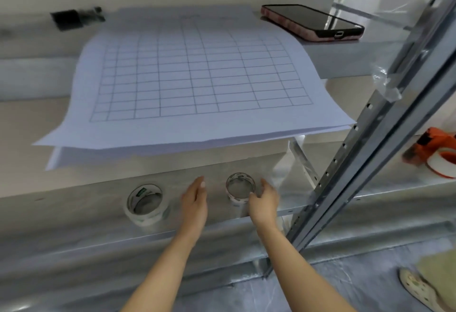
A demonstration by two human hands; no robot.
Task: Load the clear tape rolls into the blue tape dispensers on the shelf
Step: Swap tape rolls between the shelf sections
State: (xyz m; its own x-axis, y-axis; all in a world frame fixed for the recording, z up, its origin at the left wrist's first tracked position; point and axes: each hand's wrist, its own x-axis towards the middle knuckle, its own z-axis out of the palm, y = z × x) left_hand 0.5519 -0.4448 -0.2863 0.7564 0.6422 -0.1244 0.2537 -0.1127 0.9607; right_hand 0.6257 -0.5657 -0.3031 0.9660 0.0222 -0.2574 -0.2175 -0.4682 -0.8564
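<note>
Item 1: a galvanised metal shelf (74, 213), dull grey and smooth, carries two clear tape rolls lying flat and well apart.

The left tape roll (145, 220) is thicker, with green print on its core. The right tape roll (237, 200) is thinner. Shelf metal shows through both hollow centres.

Item 2: the left hand (195, 200) lies between the rolls, fingers straight and together, holding nothing. The right hand (264, 200) is spread and loosely curved at the right roll's side, thumb at its rim. Contact cannot be confirmed.

Item 3: gridded paper sheets (197, 77) overhang the level above, with a phone (311, 20) behind them. A perforated steel upright (370, 139) crosses at right. Beyond it sits an orange tape dispenser (436, 148).
</note>
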